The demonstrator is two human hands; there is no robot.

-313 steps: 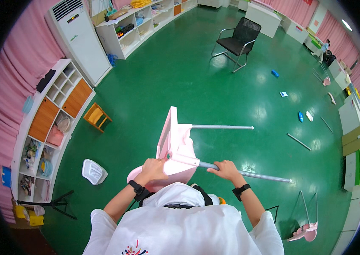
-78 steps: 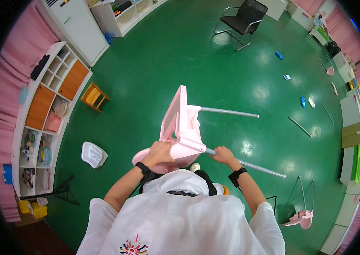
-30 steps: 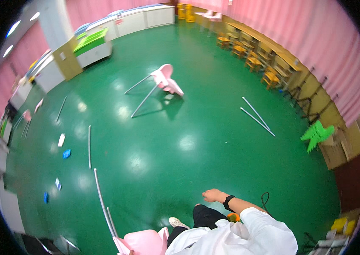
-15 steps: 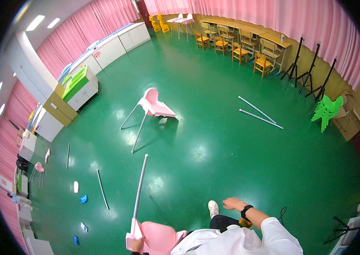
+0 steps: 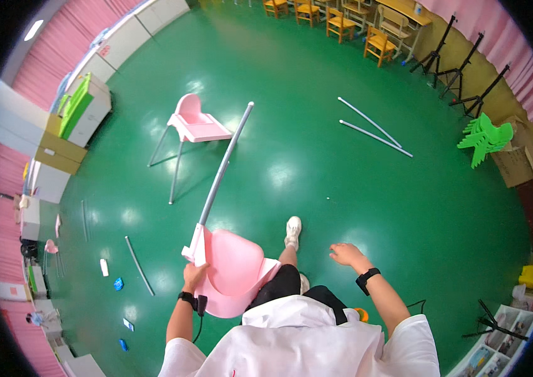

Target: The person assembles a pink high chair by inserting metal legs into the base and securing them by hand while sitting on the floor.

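My left hand point(image 5: 194, 275) grips the edge of a pink high-chair seat point(image 5: 233, 261) held in front of my left thigh. One long grey leg point(image 5: 223, 169) is fitted to the seat and points up and away across the floor. My right hand point(image 5: 347, 254) hangs empty to the right, its fingers apart and slightly bent. Farther off, at the left, a pink high chair point(image 5: 200, 127) stands on grey legs with its tray tilted. Two loose grey tubes, the nearer tube point(image 5: 376, 138) and the farther tube point(image 5: 370, 122), lie on the green floor at the right.
To the left, a loose tube point(image 5: 139, 266), a white item point(image 5: 104, 267) and a blue packet point(image 5: 118, 284) lie on the floor. Black stands point(image 5: 479, 91) and stacked green chairs point(image 5: 485, 138) are at the right. Small wooden chairs point(image 5: 379, 45) line the far side.
The view has tilted down and I have stepped forward. The seat in my left hand shows higher in the picture, its leg reaching farther. My right hand stays empty.
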